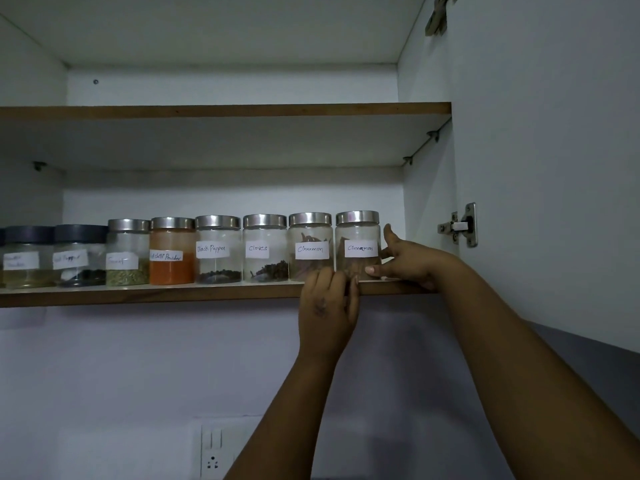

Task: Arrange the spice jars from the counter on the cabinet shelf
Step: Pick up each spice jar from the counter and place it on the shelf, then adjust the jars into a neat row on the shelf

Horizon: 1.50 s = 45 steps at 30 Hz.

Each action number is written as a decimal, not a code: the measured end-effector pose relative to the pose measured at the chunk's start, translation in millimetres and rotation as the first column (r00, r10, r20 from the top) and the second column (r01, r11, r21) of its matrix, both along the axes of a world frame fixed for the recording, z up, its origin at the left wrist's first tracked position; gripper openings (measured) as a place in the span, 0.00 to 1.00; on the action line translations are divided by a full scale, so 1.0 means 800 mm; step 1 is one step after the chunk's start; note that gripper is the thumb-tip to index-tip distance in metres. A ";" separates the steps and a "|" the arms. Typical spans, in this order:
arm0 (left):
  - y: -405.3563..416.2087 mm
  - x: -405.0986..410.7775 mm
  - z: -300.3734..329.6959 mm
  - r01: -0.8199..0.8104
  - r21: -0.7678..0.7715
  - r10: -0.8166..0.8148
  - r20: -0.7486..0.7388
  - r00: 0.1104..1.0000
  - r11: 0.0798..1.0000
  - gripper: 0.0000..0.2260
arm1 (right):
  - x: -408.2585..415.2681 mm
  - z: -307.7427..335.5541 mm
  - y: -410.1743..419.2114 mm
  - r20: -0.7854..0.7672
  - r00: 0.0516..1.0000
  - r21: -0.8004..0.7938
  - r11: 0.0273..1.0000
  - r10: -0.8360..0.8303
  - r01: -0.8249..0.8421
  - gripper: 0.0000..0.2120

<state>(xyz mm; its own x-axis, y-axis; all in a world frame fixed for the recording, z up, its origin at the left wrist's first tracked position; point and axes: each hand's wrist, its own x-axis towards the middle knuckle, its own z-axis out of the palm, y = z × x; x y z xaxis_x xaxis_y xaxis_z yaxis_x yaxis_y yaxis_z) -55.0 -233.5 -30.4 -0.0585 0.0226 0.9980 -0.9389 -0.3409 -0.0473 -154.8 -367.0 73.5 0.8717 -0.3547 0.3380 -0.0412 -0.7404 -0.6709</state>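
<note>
While both hands (403, 259) grip it, rightmost Cinnamon jar (357, 245) beside cabinet wall (427, 188).

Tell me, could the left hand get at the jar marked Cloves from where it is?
Probably yes. The left hand is at the shelf edge, by the two Cinnamon jars, and the Cloves jar stands in the front row just beyond with nothing before it.

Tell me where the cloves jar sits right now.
In the head view, the cloves jar stands on the lower shelf, right of centre in the row, between the black pepper jar and the first cinnamon jar.
</note>
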 end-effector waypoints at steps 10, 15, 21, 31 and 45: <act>-0.006 0.004 -0.002 -0.025 0.013 0.025 -0.010 1.000 1.000 0.07 | 0.007 -0.012 -0.004 0.002 0.997 -0.120 0.990 -0.072 0.072 0.49; -0.002 0.005 -0.003 -0.047 0.057 0.048 -0.014 0.999 0.997 0.06 | 0.004 -0.014 0.005 0.048 0.994 -0.168 0.981 -0.095 0.102 0.53; 0.009 0.001 -0.004 -0.048 0.170 0.050 -0.008 0.999 0.984 0.06 | -0.009 -0.029 0.027 0.202 0.969 -0.259 0.946 -0.143 0.193 0.52; 0.072 -0.008 0.017 0.118 0.154 -0.107 -0.074 0.991 0.981 0.16 | 0.027 -0.104 0.121 0.864 0.497 -0.152 0.900 -0.080 0.408 0.19; 0.369 0.124 0.055 -0.119 0.093 0.125 -0.062 0.990 0.989 0.11 | 0.197 -0.068 0.397 0.851 0.482 -0.289 0.952 0.208 0.100 0.17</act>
<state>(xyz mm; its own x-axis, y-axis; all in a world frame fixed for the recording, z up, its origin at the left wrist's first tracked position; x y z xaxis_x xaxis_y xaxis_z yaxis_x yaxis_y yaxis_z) 43.9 61.6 13.3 0.0121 -0.0700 0.9975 -0.8928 -0.4500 -0.0208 3.0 -49.7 19.1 0.0901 -0.0805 0.9927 0.4901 -0.8641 -0.1146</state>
